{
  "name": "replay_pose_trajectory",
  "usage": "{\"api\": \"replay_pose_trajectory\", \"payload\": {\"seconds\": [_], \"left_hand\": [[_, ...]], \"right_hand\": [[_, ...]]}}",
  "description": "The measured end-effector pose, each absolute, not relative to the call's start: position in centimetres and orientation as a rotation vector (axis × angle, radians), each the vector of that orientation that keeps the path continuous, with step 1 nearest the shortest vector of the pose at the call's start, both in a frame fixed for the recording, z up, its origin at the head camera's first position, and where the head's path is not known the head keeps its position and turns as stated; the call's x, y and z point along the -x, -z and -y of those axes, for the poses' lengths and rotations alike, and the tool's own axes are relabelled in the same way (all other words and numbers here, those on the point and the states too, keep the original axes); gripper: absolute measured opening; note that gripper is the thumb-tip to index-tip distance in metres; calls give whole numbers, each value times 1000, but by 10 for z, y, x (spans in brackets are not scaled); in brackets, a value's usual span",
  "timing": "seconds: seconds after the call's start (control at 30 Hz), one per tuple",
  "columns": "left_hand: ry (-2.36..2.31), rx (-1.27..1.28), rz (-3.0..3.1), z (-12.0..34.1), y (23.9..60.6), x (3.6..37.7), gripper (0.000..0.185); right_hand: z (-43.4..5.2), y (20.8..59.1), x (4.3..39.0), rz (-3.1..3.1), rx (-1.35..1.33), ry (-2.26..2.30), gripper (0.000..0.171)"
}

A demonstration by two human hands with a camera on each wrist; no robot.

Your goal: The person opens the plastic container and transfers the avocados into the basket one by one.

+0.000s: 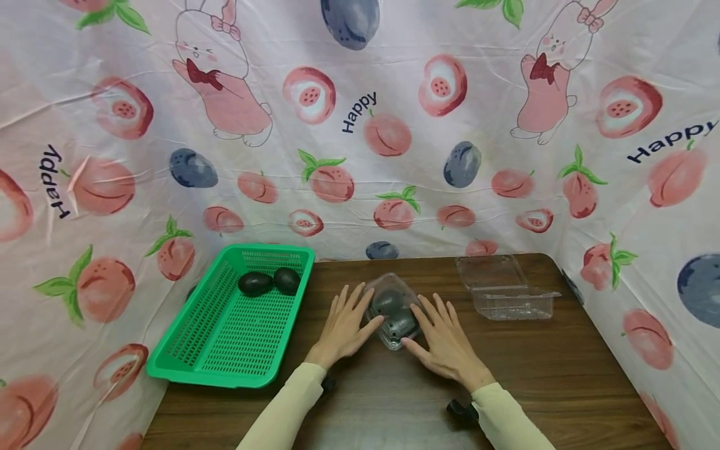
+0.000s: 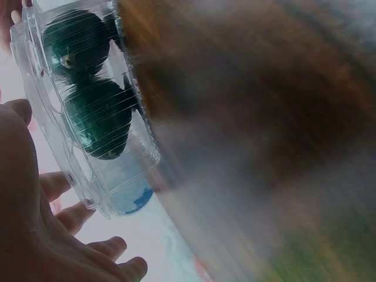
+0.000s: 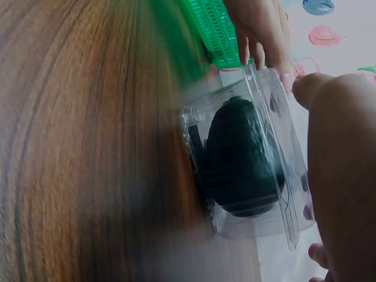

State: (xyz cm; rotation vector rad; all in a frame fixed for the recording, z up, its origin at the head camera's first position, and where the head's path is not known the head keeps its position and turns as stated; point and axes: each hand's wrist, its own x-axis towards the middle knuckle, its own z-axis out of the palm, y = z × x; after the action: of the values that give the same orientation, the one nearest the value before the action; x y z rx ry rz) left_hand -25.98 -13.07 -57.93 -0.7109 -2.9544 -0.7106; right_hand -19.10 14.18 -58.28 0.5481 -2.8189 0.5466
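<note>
The wooden table (image 1: 562, 375) is bearing a green basket (image 1: 185, 365) with two dark avocados (image 1: 269, 282) lying at its far end. An empty clear clamshell (image 1: 503, 289) is sitting open, far right. The closed clamshell (image 1: 394, 310) holding two avocados is lying between both hands, long axis running away from the person; left hand (image 1: 344, 328) and right hand (image 1: 444, 340) are pressing its sides, fingers spread and nearly straight
</note>
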Motion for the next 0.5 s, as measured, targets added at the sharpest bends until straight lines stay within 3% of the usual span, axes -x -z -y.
{"api": "replay_pose_trajectory", "payload": {"seconds": [0.5], "left_hand": [[557,805,2893,146,588,227,80]], "right_hand": [[-139,590,185,2780,-545,-502,95]]}}
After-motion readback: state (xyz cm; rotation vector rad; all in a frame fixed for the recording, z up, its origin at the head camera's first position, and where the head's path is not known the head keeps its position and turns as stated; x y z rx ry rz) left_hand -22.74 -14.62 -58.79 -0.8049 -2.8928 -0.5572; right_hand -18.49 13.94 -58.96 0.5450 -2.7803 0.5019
